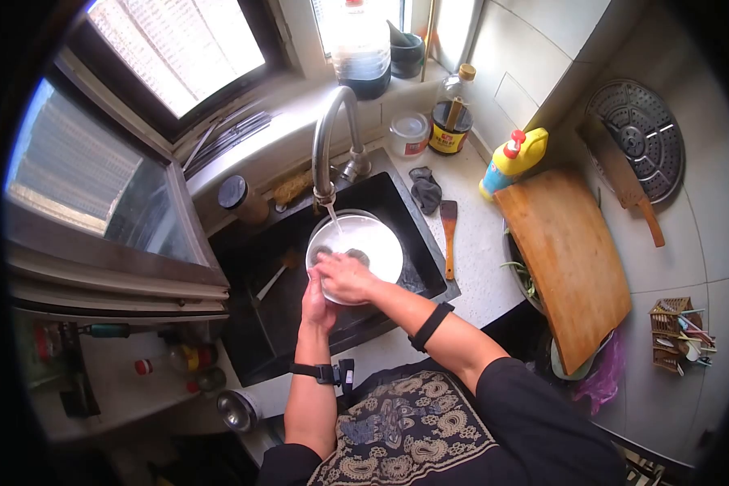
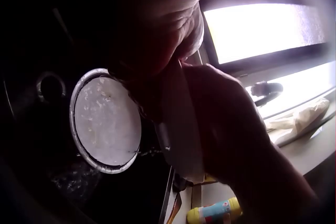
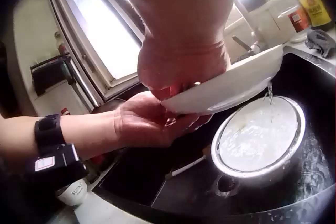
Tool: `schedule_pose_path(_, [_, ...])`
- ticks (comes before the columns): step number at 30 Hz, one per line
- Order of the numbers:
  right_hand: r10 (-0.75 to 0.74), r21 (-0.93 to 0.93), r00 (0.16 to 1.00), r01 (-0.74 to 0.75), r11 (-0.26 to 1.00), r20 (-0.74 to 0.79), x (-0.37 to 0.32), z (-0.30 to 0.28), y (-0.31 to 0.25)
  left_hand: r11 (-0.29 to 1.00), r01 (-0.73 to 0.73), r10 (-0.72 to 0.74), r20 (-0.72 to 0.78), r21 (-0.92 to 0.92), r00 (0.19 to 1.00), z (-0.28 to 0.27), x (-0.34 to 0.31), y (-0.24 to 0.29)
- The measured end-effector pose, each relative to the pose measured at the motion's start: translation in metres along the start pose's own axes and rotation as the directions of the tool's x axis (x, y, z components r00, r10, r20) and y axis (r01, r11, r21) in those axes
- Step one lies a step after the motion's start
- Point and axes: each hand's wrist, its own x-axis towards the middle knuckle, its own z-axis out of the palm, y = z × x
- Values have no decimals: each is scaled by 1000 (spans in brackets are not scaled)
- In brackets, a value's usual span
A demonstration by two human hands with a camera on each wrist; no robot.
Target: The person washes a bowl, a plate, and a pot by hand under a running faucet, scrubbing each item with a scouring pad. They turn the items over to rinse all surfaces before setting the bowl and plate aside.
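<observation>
A white shallow dish [image 3: 236,88] is tilted above the sink. My left hand [image 1: 316,306] grips its near edge, with the palm and fingers underneath in the right wrist view. My right hand [image 1: 347,278] reaches into the dish, its fingertips against the inner face. Grey patches show beside those fingers in the head view, and I cannot tell whether they are something held. A thin stream runs from the faucet [image 1: 324,158] over the dish, and water drips off its far edge. Below stands a metal-rimmed round basin [image 3: 302,124] holding cloudy water.
The black sink [image 1: 247,324] surrounds the basin. On the counter to the right lie a dark cloth [image 1: 426,190] and a wooden-handled spatula [image 1: 449,243], near a yellow-and-blue bottle [image 1: 506,166]. A wooden board [image 1: 571,259] leans farther right. An open window [image 1: 113,194] juts in at left.
</observation>
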Motion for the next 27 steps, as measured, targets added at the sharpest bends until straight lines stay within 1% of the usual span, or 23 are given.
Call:
schedule_pose_path(1, [-49,-27,996,47,999,-77,-3,8,-10,1000,15,-14,29,-15,999,-6,2,1])
schedule_pose_path(2, [-102,8,995,102,995,4,-8,7,-9,999,-32,33,18,-40,999,-13,7,2])
schedule_pose_path(3, [-158,46,984,154,987,82,-17,3,-6,998,-67,67,20,-20,998,-21,7,4])
schedule_pose_path(5, [-129,-23,971,137,990,200,-42,-15,-6,989,-124,125,-14,80,992,-14,0,18])
schedule_pose_path(6, [-116,-61,959,136,989,260,-51,-21,-3,986,-116,120,-22,119,993,-10,-5,26])
schedule_pose_path(9, [-127,-146,965,163,976,229,-61,-25,15,979,-107,119,-60,175,991,-18,-1,23])
schedule_pose_path(10, [-50,-134,964,87,987,261,-57,-24,12,984,-121,129,-53,133,990,-21,4,17])
schedule_pose_path(13, [-140,25,981,138,990,133,-52,-3,-5,989,-118,123,-53,86,991,-12,3,9])
schedule_pose_path(15, [-285,-69,956,280,957,-68,-59,15,-5,986,-146,151,-58,84,987,-17,4,9])
schedule_pose_path(17, [-349,-113,935,340,934,-69,-65,8,7,979,-186,192,-72,83,979,-23,0,13])
schedule_pose_path(18, [-341,-182,940,335,925,-6,-67,2,16,978,-182,192,-97,101,977,-26,-2,16])
schedule_pose_path(19, [-330,-253,942,333,908,56,-67,-5,29,983,-151,162,-102,109,981,-29,-3,18])
schedule_pose_path(20, [-320,-351,944,326,878,77,-63,-14,38,986,-120,132,-107,117,985,-33,-3,19])
schedule_pose_path(21, [-205,-431,970,242,869,132,-60,-22,46,988,-87,101,-110,128,989,-35,-3,20])
schedule_pose_path(22, [-282,-545,959,232,806,-10,-56,-23,56,988,-47,64,-116,149,991,-35,-4,19])
schedule_pose_path(23, [-369,-651,919,195,733,-140,-52,-22,66,985,-7,28,-121,170,992,-34,-4,18])
schedule_pose_path(24, [-410,-669,896,200,716,-171,-48,-19,76,981,33,-8,-129,190,992,-33,-3,19])
schedule_pose_path(26, [-488,-700,844,210,683,-224,-47,-17,78,982,77,-63,-85,172,994,-36,-3,29])
schedule_pose_path(27, [-415,-634,894,224,740,-169,-49,-16,77,983,94,-85,-61,158,994,-36,-1,35])
